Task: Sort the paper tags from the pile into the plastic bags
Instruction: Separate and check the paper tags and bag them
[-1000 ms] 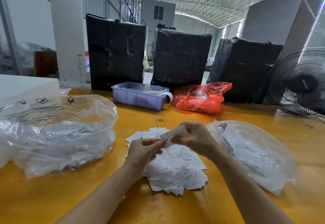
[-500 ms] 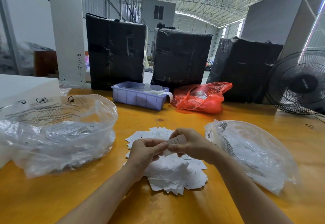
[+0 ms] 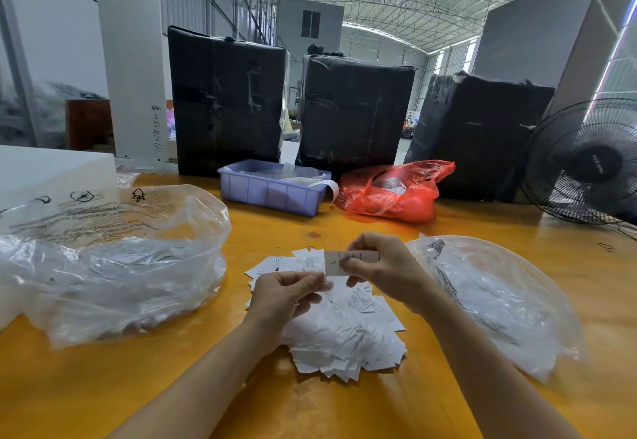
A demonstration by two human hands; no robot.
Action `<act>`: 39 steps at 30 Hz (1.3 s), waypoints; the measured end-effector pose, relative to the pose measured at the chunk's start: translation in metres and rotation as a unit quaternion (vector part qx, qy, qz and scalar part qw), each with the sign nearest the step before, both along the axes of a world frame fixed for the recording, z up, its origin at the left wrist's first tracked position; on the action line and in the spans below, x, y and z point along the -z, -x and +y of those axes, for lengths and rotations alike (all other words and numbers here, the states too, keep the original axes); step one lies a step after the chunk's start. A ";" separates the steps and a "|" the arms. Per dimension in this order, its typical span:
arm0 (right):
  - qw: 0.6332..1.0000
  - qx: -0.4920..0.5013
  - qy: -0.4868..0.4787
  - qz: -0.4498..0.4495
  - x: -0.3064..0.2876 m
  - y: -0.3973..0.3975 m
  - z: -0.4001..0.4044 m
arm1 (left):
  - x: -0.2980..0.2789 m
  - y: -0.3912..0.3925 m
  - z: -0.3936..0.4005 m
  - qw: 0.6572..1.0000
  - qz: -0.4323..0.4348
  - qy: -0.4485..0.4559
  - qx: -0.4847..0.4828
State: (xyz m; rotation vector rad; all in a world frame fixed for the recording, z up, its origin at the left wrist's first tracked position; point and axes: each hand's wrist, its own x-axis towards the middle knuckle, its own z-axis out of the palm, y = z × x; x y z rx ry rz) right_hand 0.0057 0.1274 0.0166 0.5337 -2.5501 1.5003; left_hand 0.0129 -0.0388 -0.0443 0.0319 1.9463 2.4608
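Note:
A pile of white paper tags (image 3: 348,331) lies on the yellow table (image 3: 103,387) in front of me. My right hand (image 3: 382,269) pinches one tag (image 3: 332,262) marked "L" and holds it above the pile. My left hand (image 3: 286,292) is just left of it, fingers curled, pinching a tag edge below that tag. A large clear plastic bag (image 3: 113,266) with tags inside sits to the left. A second clear plastic bag (image 3: 493,297) lies to the right, close to my right forearm.
A lilac plastic bin (image 3: 272,190) and a red plastic bag (image 3: 393,193) sit behind the pile. Three black-wrapped boxes (image 3: 355,111) stand along the far edge. A black fan (image 3: 586,162) stands at the right, a white block (image 3: 51,169) at the left.
My right hand dropped to meet the left, then rose slightly with a tag that now faces me, showing the "L". My left hand stayed over the pile.

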 end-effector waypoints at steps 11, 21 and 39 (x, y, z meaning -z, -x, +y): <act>0.999 0.001 -0.020 0.034 0.005 0.003 -0.002 | -0.002 -0.003 0.000 1.000 -0.004 0.015 0.026; 0.998 -0.021 -0.061 0.029 0.010 0.007 0.000 | -0.002 -0.004 -0.002 1.000 0.004 0.025 0.017; 0.984 -0.060 -0.113 -0.127 0.008 0.006 0.002 | -0.002 -0.004 0.002 0.996 0.038 0.082 -0.002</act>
